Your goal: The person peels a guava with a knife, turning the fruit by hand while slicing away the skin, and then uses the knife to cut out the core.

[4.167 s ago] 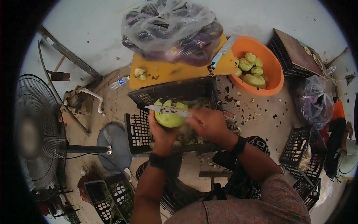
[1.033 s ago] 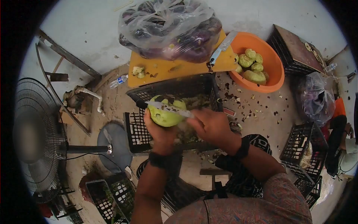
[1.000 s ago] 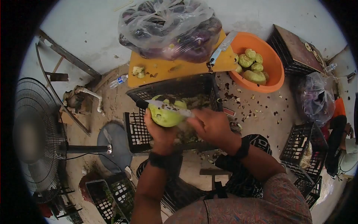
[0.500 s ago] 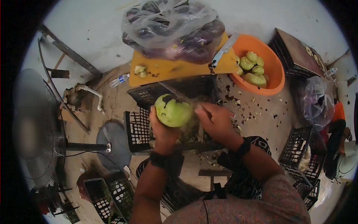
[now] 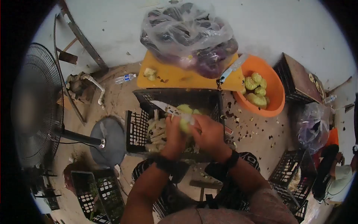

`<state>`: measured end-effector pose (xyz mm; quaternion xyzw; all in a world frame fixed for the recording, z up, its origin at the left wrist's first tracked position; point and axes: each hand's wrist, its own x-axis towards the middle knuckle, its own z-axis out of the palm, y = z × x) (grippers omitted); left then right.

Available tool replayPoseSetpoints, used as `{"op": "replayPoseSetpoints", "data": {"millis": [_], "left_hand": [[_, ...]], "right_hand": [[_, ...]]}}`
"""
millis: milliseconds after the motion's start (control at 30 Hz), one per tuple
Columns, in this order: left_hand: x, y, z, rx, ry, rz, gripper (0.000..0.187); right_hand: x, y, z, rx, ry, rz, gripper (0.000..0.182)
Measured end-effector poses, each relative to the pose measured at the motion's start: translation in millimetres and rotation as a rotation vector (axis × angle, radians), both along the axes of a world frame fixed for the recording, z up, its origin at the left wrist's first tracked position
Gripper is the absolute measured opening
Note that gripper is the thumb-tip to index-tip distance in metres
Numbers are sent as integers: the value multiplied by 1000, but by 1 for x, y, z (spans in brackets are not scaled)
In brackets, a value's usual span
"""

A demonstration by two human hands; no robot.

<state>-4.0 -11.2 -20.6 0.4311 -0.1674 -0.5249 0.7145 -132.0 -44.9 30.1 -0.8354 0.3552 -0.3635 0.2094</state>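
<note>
My right hand (image 5: 209, 133) is closed on a knife (image 5: 164, 107), its blade pointing left over a black crate (image 5: 135, 131). My left hand (image 5: 174, 137) is closed at the side of a pale green vegetable (image 5: 185, 125), close beside the right hand. The fingers and blade partly cover the vegetable, and its edges are blurred. More green shows just behind the blade. Pale cut pieces (image 5: 157, 133) lie in the crate, left of my left hand.
Behind the crate, a yellow board (image 5: 179, 81) bears a plastic bag of purple vegetables (image 5: 190, 41) and another knife (image 5: 234, 68). An orange basin (image 5: 275, 91) holds pale green vegetables. A fan (image 5: 31, 104) stands left; crates and a bagged bundle are right. Scraps litter the floor.
My hands have drawn together and lower over the crate. The large green vegetable, earlier raised in my left hand, is now mostly covered. The view has shifted, so the surroundings sit lower.
</note>
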Motion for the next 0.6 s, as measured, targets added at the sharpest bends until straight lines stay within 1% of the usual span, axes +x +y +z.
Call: {"op": "replayPoseSetpoints", "data": {"millis": [67, 133, 233, 333, 367, 400, 433, 467, 500, 533, 567, 600], "left_hand": [[0, 0, 0, 6, 33, 20, 31], [2, 0, -3, 21, 67, 41, 30], [3, -2, -5, -29, 39, 73, 32], [10, -6, -1, 10, 61, 91, 33], [15, -7, -3, -78, 134, 44, 31], [19, -8, -2, -167, 206, -3, 28], [22, -7, -2, -169, 205, 0, 28], [25, -7, -1, -146, 291, -30, 38], [27, -6, 1, -121, 377, -61, 48], [29, -5, 5, -123, 376, -58, 48], [31, -5, 9, -91, 409, -58, 50], [32, -5, 12, -59, 441, -59, 52]], "right_hand": [[1, 0, -1, 14, 4, 16, 28], [4, 0, -4, -100, -9, -10, 22], [5, -1, -5, -181, 22, 38, 21], [9, 4, -14, -175, 98, 100, 23], [9, 6, -15, -177, 98, 105, 23], [9, 6, -14, -137, 38, 108, 21], [8, 6, -12, -96, -21, 111, 20], [6, 6, -7, -98, -22, 114, 20], [3, 7, 6, 70, -26, 12, 19], [0, 6, 14, 237, -29, -89, 18], [-3, 2, 13, 236, -30, -85, 18], [-5, -2, 11, 125, -86, -91, 20]]}}
